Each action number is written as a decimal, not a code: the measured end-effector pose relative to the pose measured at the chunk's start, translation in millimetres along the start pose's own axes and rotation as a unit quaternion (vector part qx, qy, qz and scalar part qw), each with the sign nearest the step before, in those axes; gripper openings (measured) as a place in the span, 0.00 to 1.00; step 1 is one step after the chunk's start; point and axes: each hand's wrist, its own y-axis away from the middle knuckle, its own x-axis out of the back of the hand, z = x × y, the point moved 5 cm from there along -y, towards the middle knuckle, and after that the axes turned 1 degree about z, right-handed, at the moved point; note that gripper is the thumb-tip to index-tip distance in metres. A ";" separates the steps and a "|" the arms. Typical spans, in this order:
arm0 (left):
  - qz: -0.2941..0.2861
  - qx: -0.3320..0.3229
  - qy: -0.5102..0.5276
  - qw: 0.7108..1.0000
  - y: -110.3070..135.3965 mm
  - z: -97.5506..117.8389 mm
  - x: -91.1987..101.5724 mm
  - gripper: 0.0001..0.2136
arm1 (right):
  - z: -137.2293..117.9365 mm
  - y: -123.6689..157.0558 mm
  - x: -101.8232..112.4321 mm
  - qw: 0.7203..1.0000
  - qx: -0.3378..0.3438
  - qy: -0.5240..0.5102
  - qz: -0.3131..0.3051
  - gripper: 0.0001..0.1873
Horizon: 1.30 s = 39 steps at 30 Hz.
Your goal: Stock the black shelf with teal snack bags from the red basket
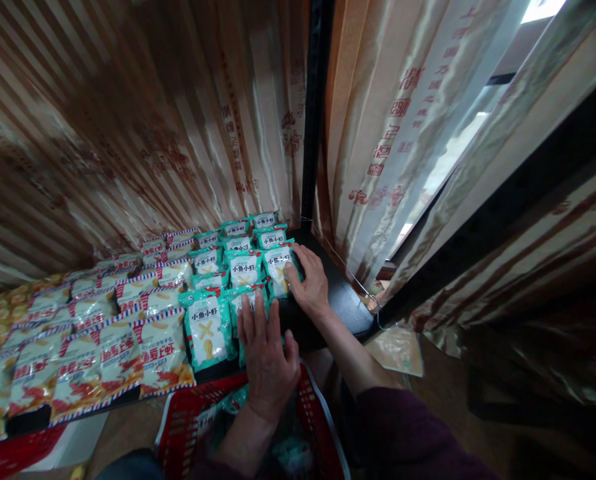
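Observation:
Rows of teal snack packets [209,328] lie at the right end of a low black shelf [347,303]. My left hand [267,360] rests flat, fingers stretched, on the front teal packet [244,301] at the shelf's edge. My right hand [307,280] reaches further back, fingers spread and pressing against the side of another teal packet [278,265]. Neither hand lifts anything.
White and red snack bags [103,360] cover the shelf to the left. A red plastic basket [314,407] with a few packets stands on the floor below my hands. Striped curtains [178,133] hang behind the shelf, with a black post [314,113] at its corner.

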 end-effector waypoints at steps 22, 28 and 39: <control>-0.012 0.036 -0.010 0.999 13.7 -25.7 -12.5 0.32 | -51.7 3.7 -33.5 0.968 0.056 0.009 -0.244 0.24; -0.009 0.044 -0.009 0.999 12.3 -24.7 -15.0 0.31 | -49.0 6.2 -37.2 0.969 0.065 0.027 -0.239 0.23; -0.014 0.021 -0.033 0.999 9.2 -26.1 -13.8 0.28 | -33.0 -0.1 -8.0 0.995 -0.004 0.055 -0.083 0.20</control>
